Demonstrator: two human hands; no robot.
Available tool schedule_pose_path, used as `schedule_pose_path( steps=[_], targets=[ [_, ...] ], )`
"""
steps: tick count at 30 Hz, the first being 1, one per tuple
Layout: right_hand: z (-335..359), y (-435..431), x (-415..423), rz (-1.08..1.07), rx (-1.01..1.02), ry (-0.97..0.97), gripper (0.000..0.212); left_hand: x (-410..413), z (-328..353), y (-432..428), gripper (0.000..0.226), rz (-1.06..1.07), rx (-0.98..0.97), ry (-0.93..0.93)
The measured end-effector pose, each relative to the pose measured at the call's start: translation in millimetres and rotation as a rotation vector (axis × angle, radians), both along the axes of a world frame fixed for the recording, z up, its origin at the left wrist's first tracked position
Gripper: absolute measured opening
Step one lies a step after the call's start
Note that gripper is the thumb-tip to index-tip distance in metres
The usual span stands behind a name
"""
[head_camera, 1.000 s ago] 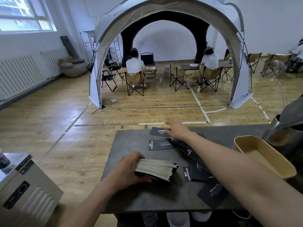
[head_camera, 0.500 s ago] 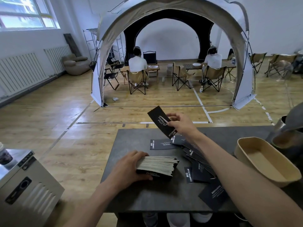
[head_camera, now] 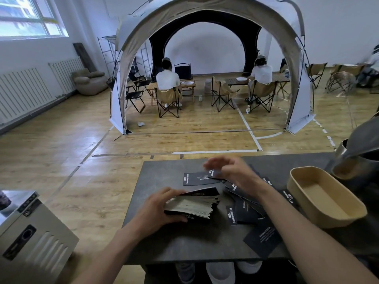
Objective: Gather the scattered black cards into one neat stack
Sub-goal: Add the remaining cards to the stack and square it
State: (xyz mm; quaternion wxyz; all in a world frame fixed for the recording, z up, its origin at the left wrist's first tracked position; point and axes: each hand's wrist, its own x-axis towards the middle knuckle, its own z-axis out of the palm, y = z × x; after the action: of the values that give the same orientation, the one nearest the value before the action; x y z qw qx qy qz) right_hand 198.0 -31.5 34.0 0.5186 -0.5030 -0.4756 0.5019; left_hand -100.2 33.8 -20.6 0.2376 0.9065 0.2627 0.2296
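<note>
One silver appliance (head_camera: 30,238) with louvred vents stood at the far left, off the dark grey table (head_camera: 164,242). Just right of it, the left hand (head_camera: 158,208) gripped the thick stack of black cards (head_camera: 192,206) by its left end, fingers curled over the top and the thumb along the near side. The stack lay on the table near its middle, its pale edges fanned slightly toward the right and its top card sitting a little raised and askew.

Beyond the stack, a single card (head_camera: 196,178) lay flat on the table with white lettering facing up. The right hand (head_camera: 231,173) hung above the far part of the table, just right of that card, fingers pointing left. It was smeared by motion, so I could not tell whether it pinched a card or was released.

Under and beside the right forearm, several loose cards (head_camera: 244,210) overlapped in an untidy spread just right of the stack. Another card (head_camera: 264,240) lay alone near the front edge of the table, turned at an angle, and one more (head_camera: 289,198) lay just beside a tan oblong tray (head_camera: 328,197). The tray sat at the table's right end. Behind it, at the frame's right edge, stood a dark metal kettle (head_camera: 356,160).
</note>
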Motion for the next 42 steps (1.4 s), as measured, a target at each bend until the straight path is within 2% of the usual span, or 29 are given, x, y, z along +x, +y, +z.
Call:
schedule_pose_path(
  steps=[1,3,4,5,6,7,9,11,14,17,19,21,22,24,26,30,32,34,36,38,42],
  targets=[
    [5,4,8,-0.141,0.055,-0.119,0.036,0,0,0,0.072,0.002,0.009,0.015],
    [10,13,24,-0.356,0.043,-0.547,0.020,-1,-1,2,0.077,0.014,0.015,0.035],
    [7,16,29,-0.322,-0.046,-0.791,0.022,-1,-1,3,0.079,0.017,0.014,0.045],
    [3,17,32,-0.231,-0.156,-1.001,0.032,-2,-1,4,0.081,0.014,0.018,0.059],
    [-3,19,33,-0.149,-0.238,-1.137,0.039,-2,-1,4,0.085,0.007,0.024,0.072],
    [-5,18,32,-0.102,-0.273,-1.214,0.040,-2,-1,5,0.090,0.002,0.027,0.081],
    [-8,18,28,-0.101,-0.240,-1.244,0.037,0,-1,6,0.096,0.006,0.023,0.098],
    [-9,19,25,-0.122,-0.189,-1.225,0.041,2,-1,6,0.088,0.000,0.008,0.092],
    [-7,18,23,-0.209,-0.149,-1.011,0.046,4,0,7,0.072,-0.006,-0.015,0.068],
    [3,15,23,-0.282,-0.004,-0.636,0.030,7,1,7,0.071,-0.006,-0.021,0.050],
    [11,13,17,-0.243,0.055,-0.253,0.027,10,2,7,0.071,-0.015,-0.024,0.064],
    [16,12,7,-0.164,0.091,0.173,0.034,13,2,7,0.074,-0.019,-0.030,0.072],
    [18,11,1,-0.153,0.112,0.284,0.041,15,2,7,0.077,-0.020,-0.033,0.075],
    [18,9,-10,-0.206,0.161,0.312,0.048,16,2,7,0.088,-0.016,-0.039,0.085],
    [13,6,-15,-0.281,0.167,0.317,0.044,15,1,6,0.101,-0.002,-0.046,0.083],
    [-3,-3,-25,-0.308,0.035,0.631,0.036,16,0,6,0.126,0.022,-0.046,0.043],
    [-15,-10,-33,-0.303,-0.028,0.814,0.032,16,0,7,0.121,0.006,-0.037,0.035],
    [-23,-19,-34,-0.257,-0.092,0.849,0.029,16,0,8,0.105,-0.015,-0.017,0.037],
    [-19,-27,-23,-0.181,-0.126,0.666,0.021,16,-1,9,0.088,-0.033,-0.008,0.037],
    [-9,-26,-3,-0.235,-0.109,0.278,0.011,16,-2,10,0.078,-0.049,-0.010,0.057],
    [-5,-10,41,-0.547,-0.031,-0.574,0.013,16,-6,12,0.075,-0.060,-0.009,0.060]
  ],
)
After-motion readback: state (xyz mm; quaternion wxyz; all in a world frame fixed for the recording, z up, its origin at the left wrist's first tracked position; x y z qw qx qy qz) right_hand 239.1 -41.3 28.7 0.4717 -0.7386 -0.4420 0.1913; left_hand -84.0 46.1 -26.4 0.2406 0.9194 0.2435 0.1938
